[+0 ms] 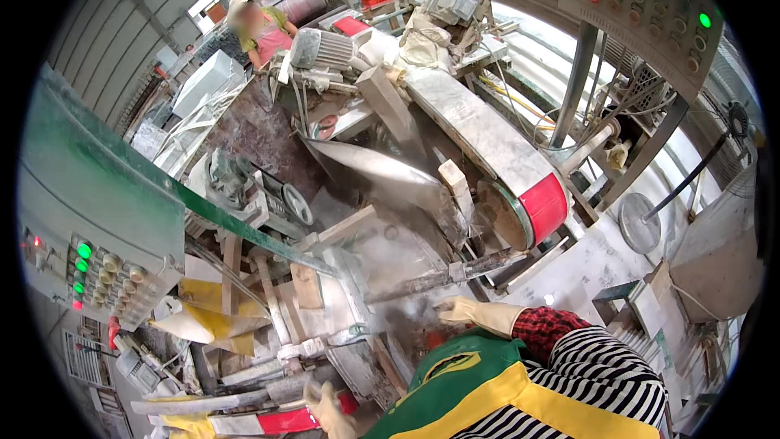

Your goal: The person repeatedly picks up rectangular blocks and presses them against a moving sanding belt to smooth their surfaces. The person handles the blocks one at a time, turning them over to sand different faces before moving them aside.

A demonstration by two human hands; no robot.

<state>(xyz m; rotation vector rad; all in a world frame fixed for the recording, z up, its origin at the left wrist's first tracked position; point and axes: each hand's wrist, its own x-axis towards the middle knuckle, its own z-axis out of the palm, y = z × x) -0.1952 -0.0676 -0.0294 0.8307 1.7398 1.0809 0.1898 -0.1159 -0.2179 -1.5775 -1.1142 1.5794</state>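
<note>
My right hand point(471, 311), in a cream rubber glove below a red checked cuff, reaches left over the dusty front of the machine. Its fingers look stretched out, with nothing visible in them. Lower down, my left hand point(327, 411), gloved alike, has its fingers apart beside a red and white bar point(284, 421). A dusty metal rail point(443, 276) runs just beyond my right hand. Past it lies a pale, dust-covered bed point(398, 252). My green and yellow apron point(487, 370) hides part of the space between the hands.
A long white belt housing point(479, 126) with a red end slants across the machine. Control boxes with lit buttons stand at upper right point(626, 12) and left point(106, 219). A grey motor point(322, 49) sits farther back, near another person point(272, 32). A round metal base point(639, 223) stands at right.
</note>
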